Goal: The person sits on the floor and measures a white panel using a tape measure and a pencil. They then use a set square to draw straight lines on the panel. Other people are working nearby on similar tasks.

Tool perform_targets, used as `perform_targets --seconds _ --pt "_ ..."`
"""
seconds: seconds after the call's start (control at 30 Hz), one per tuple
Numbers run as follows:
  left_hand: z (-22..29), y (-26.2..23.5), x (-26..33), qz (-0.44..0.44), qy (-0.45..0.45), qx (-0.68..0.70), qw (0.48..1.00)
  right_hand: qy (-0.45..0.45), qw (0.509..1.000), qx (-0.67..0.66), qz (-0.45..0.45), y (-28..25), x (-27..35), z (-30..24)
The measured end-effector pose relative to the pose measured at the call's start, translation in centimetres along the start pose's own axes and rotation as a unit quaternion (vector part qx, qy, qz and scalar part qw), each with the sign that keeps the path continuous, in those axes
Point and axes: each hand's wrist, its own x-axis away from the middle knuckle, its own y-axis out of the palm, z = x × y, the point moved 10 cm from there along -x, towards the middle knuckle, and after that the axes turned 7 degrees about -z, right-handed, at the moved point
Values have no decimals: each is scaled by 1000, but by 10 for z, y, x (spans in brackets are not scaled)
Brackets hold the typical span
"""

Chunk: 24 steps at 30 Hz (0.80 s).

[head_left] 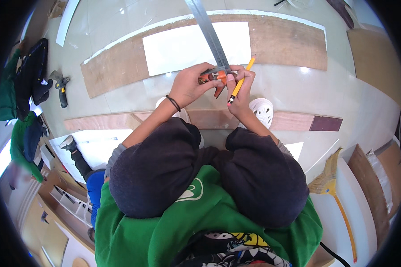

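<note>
In front of my knees I hold up a combination square with an orange head (217,78) and a long steel rule (208,31) that points away from me. My left hand (188,84) is closed, its fingers and thumb pinching the left side of the head. My right hand (240,92) is closed too, gripping the near end of the rule by the head. A yellow pencil (242,80) is tucked in the same right hand, its eraser end towards me. Beyond my hands lies a white sheet (196,48) on a wide brown board (289,42).
A long narrow plank (294,121) lies crosswise by my white clogs (262,111). At left a hammer-like tool (60,89) rests on the floor, near people in green tops (24,142). A broom (327,182) and leaning boards (365,191) stand at right.
</note>
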Motion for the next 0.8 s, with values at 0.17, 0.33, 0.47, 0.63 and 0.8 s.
perform_targets --seconds 0.17,0.33,0.47,0.63,0.8 --pt "13 -20 -7 20 15 120 993 -49 998 32 -23 -1 -23 -29" --pt "10 -11 -13 -124 -47 205 970 -52 998 -26 -27 -3 -33 -37" --pt "30 -28 -7 -106 -64 184 975 -41 999 -33 -8 -8 -37 -45" --pt "28 -25 -12 -96 -17 234 967 -67 998 -19 -6 -9 -38 -52" --pt "30 -29 -9 -25 -3 318 948 -59 998 -27 -7 -10 -37 -48"
